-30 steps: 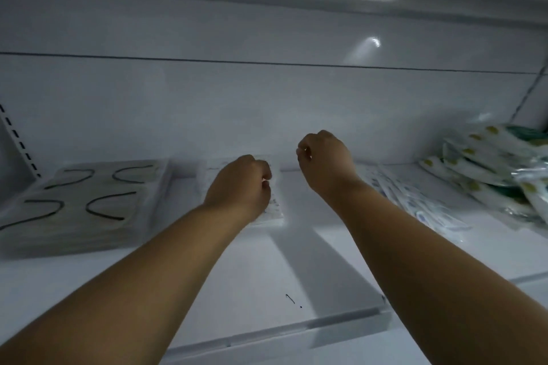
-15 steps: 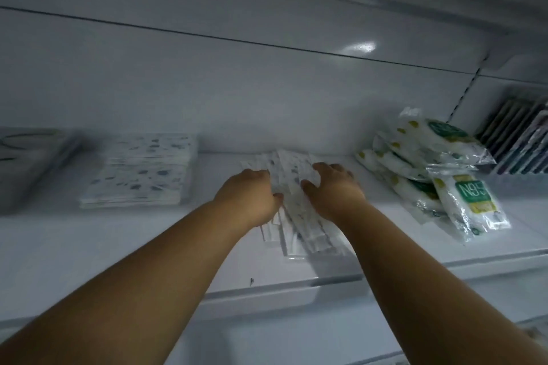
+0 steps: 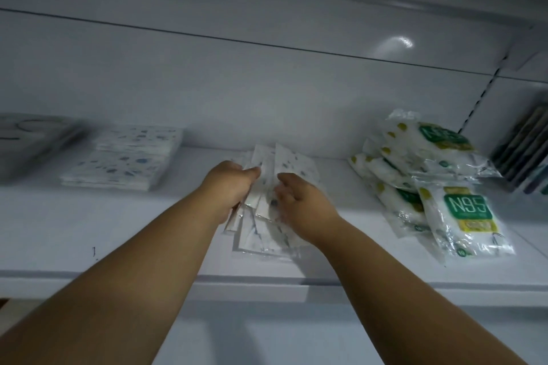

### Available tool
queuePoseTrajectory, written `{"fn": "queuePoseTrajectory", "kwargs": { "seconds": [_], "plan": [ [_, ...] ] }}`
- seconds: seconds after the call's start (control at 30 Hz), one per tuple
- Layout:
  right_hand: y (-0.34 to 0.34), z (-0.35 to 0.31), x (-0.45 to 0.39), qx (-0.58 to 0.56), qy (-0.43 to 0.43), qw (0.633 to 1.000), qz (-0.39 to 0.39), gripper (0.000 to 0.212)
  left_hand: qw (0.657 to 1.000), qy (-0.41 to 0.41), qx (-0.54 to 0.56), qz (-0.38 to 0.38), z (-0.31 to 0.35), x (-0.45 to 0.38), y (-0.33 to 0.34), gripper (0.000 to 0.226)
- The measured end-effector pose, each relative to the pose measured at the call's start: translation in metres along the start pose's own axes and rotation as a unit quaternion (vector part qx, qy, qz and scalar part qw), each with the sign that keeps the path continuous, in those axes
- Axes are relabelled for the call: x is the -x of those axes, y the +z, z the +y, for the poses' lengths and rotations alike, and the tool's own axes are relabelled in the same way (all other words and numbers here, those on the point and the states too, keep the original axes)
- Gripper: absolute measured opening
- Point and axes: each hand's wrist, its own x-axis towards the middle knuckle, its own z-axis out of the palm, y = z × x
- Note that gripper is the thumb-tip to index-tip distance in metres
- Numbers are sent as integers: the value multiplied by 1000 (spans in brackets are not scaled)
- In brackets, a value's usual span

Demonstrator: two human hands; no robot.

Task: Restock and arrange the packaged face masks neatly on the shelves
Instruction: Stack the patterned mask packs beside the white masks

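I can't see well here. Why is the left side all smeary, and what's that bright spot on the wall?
Head view: the stack of packets on the left is smeared by motion blur; the N95 bag on the right reads sharper. The bright spot is glare on the glossy back wall. The scene is dim and bluish.
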Motion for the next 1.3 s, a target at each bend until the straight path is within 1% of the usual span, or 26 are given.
{"fn": "queuePoseTrajectory", "kwargs": {
  "seconds": [0.03, 0.07, 0.1, 0.13, 0.17, 0.23, 0.33, 0.43, 0.47, 0.5, 0.57, 0.6, 0.67, 0.7, 0.77, 0.83, 0.93, 1.0, 1.07, 1.1, 1.13, 1.2, 1.23, 1.27, 1.3],
  "plan": [
    [-1, 4, 0, 21, -11, 999, 28, 40, 1000, 5, -1, 8, 2, 0, 1, 42],
    [-3, 9, -2, 55, -4, 997, 56, 40, 1000, 8, -4, 15, 3, 0, 1, 39],
    [-5, 15, -3, 88, 20, 994, 68, 40, 1000, 8, -14, 19, 4, 0, 2, 36],
    [-8, 19, -5, 100, 49, 992, 54, 38, 999, 9, -25, 21, 4, 1, 3, 35],
    [-8, 22, -6, 85, 68, 994, 26, 34, 999, 12, -36, 22, 4, 1, 3, 34],
    [-6, 22, -4, 32, 52, 998, -6, 28, 998, 11, -59, 23, 4, 1, 4, 34],
    [-3, 12, 2, -10, -15, 1000, 5, 32, 997, 16, -66, 29, 6, -1, 5, 32],
    [3, 7, 5, -35, -53, 998, 6, 33, 998, 20, -49, 18, 6, 1, 7, 17],
    [4, 5, 6, -70, -53, 996, 8, 33, 999, 19, -41, 12, 6, 2, 7, 15],
    [6, 5, 6, -122, -44, 991, 14, 32, 999, 14, -28, 6, 4, 3, 6, 16],
    [6, 5, 6, -243, -20, 969, 43, 28, 1000, 7, 8, -7, -1, 2, 3, 25],
    [6, 7, 4, -278, -10, 958, 64, 26, 1000, 7, 23, -7, -4, 0, 1, 31],
    [3, 10, 0, -296, 7, 951, 95, 22, 999, 20, 49, 12, -8, 0, -4, 31],
    [1, 10, -2, -295, 17, 950, 103, 24, 997, 30, 62, 25, -9, 1, -6, 30],
    [-3, 8, -6, -307, 47, 945, 105, 39, 993, 51, 101, 38, -11, 2, -12, 34],
    [-4, 3, -11, -361, 90, 924, 86, 56, 986, 66, 151, 16, -11, 4, -17, 39],
    [-4, -6, -20, -440, 124, 888, 57, 72, 978, 84, 191, -25, -10, 6, -24, 39],
    [-2, -12, -26, -461, 127, 877, 46, 79, 977, 85, 194, -41, -10, 6, -28, 40],
    [-1, -19, -30, -464, 125, 876, 33, 82, 981, 73, 167, -64, -12, 2, -31, 39],
    [0, -23, -32, -470, 124, 873, 27, 81, 985, 69, 139, -78, -13, 1, -32, 36],
    [1, -27, -33, -481, 122, 868, 23, 75, 988, 65, 114, -83, -14, -1, -33, 35],
    [3, -33, -35, -506, 116, 854, 25, 50, 991, 54, 96, -74, -14, -8, -33, 39],
    [6, -34, -36, -505, 109, 856, 30, 42, 992, 51, 97, -68, -14, -10, -34, 39],
    [8, -34, -36, -485, 104, 867, 44, 38, 991, 54, 99, -66, -14, -11, -34, 39],
    [10, -35, -35, -450, 105, 884, 68, 40, 990, 56, 106, -68, -15, -13, -35, 39]
  ]
}}
